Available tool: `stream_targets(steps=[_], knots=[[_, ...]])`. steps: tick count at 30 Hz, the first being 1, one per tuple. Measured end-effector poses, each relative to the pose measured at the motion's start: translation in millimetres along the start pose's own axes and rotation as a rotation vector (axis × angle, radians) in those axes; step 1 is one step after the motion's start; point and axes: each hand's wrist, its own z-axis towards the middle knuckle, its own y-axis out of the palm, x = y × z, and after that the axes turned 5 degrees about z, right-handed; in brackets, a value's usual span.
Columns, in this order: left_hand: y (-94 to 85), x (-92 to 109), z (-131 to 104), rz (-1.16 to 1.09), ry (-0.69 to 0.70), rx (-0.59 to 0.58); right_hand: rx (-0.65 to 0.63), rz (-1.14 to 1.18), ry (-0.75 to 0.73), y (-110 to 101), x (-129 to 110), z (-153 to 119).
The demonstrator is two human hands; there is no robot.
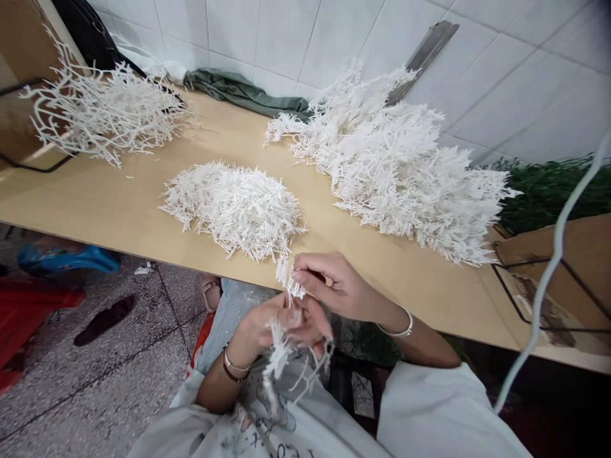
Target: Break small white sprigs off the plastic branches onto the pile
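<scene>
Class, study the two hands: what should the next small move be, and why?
Probably the right hand should bring its cluster of small white plastic-looking sprigs to the thin, bare-looking off-white branches hanging from the left hand: the sprigs are pinched close by that hand, while those branches look sparse beside a white tufted branch.

Dark lettering point(287, 451) on my pale top point(329, 439), partly cut off at the lower edge, no whole word I can read
</scene>
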Motion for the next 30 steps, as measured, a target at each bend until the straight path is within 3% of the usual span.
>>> stream_targets(steps=[4, 10, 12, 18, 23, 30], knots=[[8.3, 4.7, 2.5, -0.050, 0.073, 0.103, 0.121, 0.010, -0.085, -2.0, 8.5, -0.8], [-3.2, 8.2, -2.9, -0.099, 0.100, -0.116, 0.090, 0.012, -0.084, -4.6, 9.9, -2.9], [-5.3, 6.7, -4.8, -0.055, 0.147, -0.142, 0.058, 0.023, -0.054, -3.6, 10.9, -2.7], [1.6, 10.1, -11.6, 0.282, 0.145, 0.197, -0.005, 0.167, 0.071, -1.0, 19.9, -2.1], [7.0, 14.3, -15.3, 0.428, 0.274, 0.352, 0.030, 0.358, 0.176, -2.7, 24.6, -6.7], [10.6, 9.6, -16.5, 0.532, 0.283, 0.485, -0.101, 0.599, 0.274, 0.2, 25.9, -11.5]])
